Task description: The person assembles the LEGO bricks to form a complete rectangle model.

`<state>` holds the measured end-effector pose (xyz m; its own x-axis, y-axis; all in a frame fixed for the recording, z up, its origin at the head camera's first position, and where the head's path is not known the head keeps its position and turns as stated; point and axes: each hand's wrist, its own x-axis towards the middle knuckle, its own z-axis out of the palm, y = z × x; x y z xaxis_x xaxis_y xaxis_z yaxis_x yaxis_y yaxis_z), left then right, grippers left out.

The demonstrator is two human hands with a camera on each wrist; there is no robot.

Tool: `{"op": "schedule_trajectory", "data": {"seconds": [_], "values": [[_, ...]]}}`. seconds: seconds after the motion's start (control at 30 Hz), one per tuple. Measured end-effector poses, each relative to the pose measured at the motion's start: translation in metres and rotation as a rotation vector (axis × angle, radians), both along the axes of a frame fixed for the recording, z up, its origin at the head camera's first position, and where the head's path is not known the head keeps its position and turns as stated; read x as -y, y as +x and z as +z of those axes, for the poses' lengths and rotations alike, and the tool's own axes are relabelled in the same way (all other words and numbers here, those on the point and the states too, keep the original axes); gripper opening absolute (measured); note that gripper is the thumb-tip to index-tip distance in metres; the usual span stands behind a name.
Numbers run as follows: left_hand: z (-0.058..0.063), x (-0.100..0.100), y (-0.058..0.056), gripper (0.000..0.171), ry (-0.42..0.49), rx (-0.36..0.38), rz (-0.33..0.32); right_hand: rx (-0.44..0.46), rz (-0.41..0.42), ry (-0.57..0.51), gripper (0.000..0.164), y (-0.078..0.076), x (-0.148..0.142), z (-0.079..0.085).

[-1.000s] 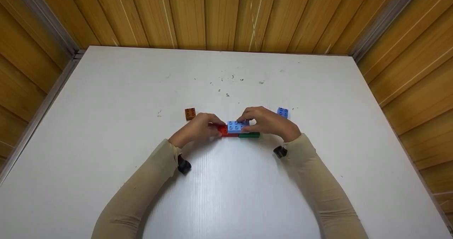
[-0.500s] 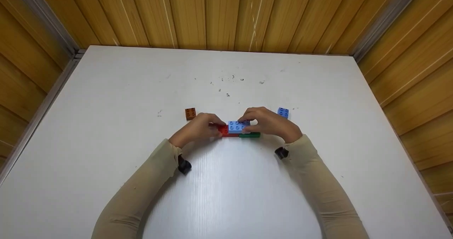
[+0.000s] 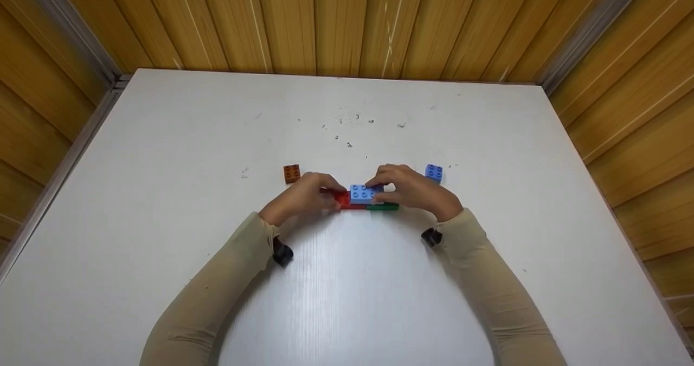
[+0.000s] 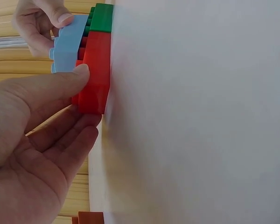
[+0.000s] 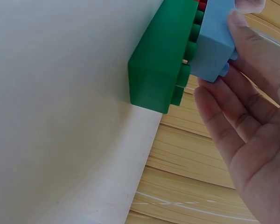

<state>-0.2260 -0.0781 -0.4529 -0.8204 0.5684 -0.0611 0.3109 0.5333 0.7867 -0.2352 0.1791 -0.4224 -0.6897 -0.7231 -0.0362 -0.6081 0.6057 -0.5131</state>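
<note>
A red brick (image 4: 97, 60) and a green brick (image 5: 158, 58) stand end to end on the white table. My left hand (image 3: 308, 195) grips the red brick at its left end, thumb on the near side. Over the joint between the two is a light blue brick (image 3: 360, 194), pinched at its right end by my right hand (image 3: 413, 188). Studs of the red and green bricks show below the light blue one in the wrist views, so it does not look fully seated. Its contact with them cannot be told. My right fingers hide part of its top.
An orange-brown brick (image 3: 291, 174) lies beyond my left hand, and a small blue brick (image 3: 434, 172) beyond my right wrist. The white table (image 3: 347, 301) bears dark marks farther back. Wood-patterned panels (image 3: 336, 24) rise behind its far edge.
The light blue brick and my right hand have shifted very slightly to the right. My left hand keeps its hold on the red brick, and the two loose bricks stay put.
</note>
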Motion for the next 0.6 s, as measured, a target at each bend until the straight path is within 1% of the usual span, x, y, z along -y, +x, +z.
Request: {"op": "schedule_trajectory", "data": {"seconds": [0.13, 0.4, 0.6], "values": [[-0.0005, 0.0003, -0.0003, 0.034, -0.004, -0.006, -0.007, -0.02, 0.007, -0.014, 0.035, 0.0016, 0.0005, -0.0007], [0.0022, -0.0002, 0.0011, 0.034, -0.039, -0.025, 0.003, -0.047, 0.034, -0.063, 0.035, 0.0019, -0.0011, -0.0049], [0.0021, 0.0003, 0.0015, 0.034, -0.041, -0.006, 0.008, -0.059, 0.038, -0.066, 0.035, 0.0019, -0.0014, -0.007]]}}
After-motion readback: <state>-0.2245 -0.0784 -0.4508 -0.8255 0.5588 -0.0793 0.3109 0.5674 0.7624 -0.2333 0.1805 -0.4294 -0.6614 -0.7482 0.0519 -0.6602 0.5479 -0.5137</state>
